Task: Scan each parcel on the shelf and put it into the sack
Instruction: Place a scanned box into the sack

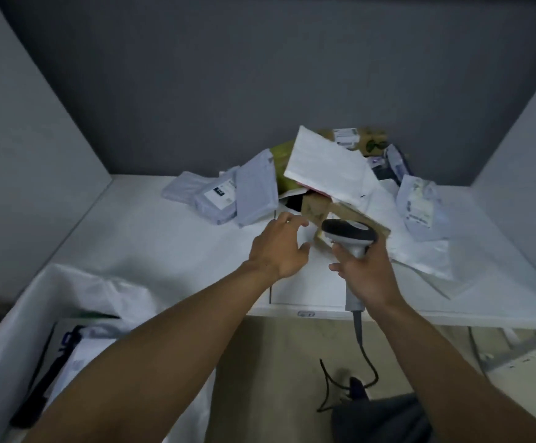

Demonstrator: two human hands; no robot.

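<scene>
Reaching out over the white shelf (164, 238), the left hand (279, 247) hovers near the front edge, just short of the heap of parcels (324, 164). Its fingers (295, 220) are spread and lightly bent, with nothing in them. Cannot tell if the hand touches the shelf.

The right hand (365, 276) is beside it, fingers wrapped round the handle of a grey handheld barcode scanner (348, 233). The scanner's dark head points at the heap. Its black cable (364, 350) drops past the front edge.

The heap sits mid-shelf against the back edge:
- grey plastic mailers (253, 193) on its left side
- a large white padded envelope (324, 164) tilted on top
- a brown cardboard box (316, 209) under it, just beyond the left fingertips
- a clear plastic packet (418, 206) on the right

A white woven sack (10, 330) stands open by the shelf's front left corner, with pale packets and something dark inside.
</scene>
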